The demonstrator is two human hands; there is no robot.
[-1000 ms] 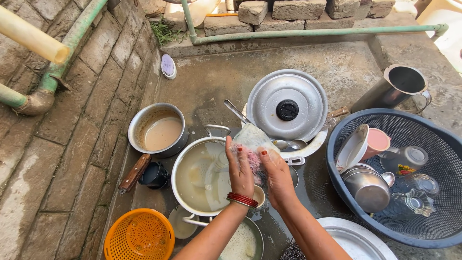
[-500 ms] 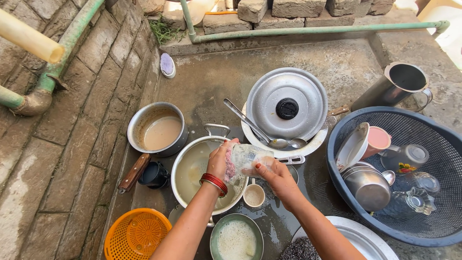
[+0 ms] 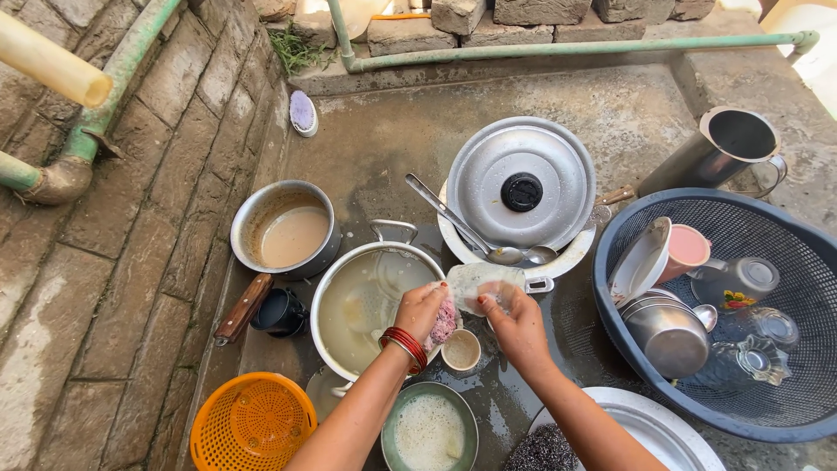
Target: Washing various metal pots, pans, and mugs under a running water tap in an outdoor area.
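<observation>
My left hand (image 3: 422,310), with red bangles on the wrist, grips a pink scrubber (image 3: 444,324) and presses it against a clear glass (image 3: 479,283). My right hand (image 3: 514,320) holds that glass on its side. Both hands hover over the right rim of a large steel pot (image 3: 366,301) full of cloudy water. A small cup (image 3: 461,351) sits just below the hands, and a green bowl (image 3: 429,431) of foamy water lies nearer to me.
A saucepan (image 3: 286,230) with a wooden handle holds brown water at left, by a dark mug (image 3: 281,312). A steel lid (image 3: 521,185) and ladle (image 3: 471,228) rest on a white basin. Right: blue basket (image 3: 785,401) of washed dishes, steel jug (image 3: 719,153). Orange strainer (image 3: 253,423) near left.
Both hands have come down from above the pot to its right rim, still rubbing the glass. The view shifted slightly, showing more of the green bowl.
</observation>
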